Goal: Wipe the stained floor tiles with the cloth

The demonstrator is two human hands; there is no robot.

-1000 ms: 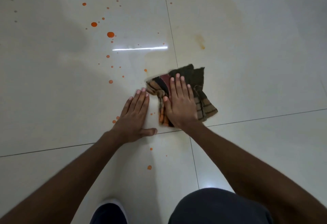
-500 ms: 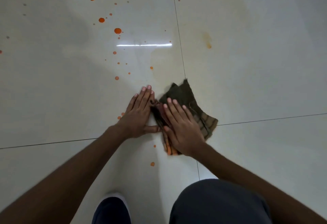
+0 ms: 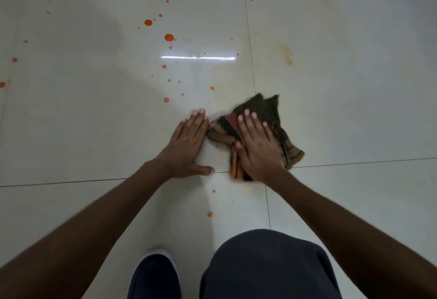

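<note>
My right hand [image 3: 259, 147] lies flat on the crumpled cloth [image 3: 267, 109], fingers straight and slightly spread, pressing it to the floor tiles [image 3: 94, 121] where two grout lines cross. My left hand [image 3: 186, 147] rests palm down on bare tile, fingers straight and close together, thumb held out sideways. The cloth's left edge sits just beside those fingers. Orange spots [image 3: 169, 37] lie scattered beyond my left hand; a faint smear [image 3: 287, 54] shows beyond the cloth.
</note>
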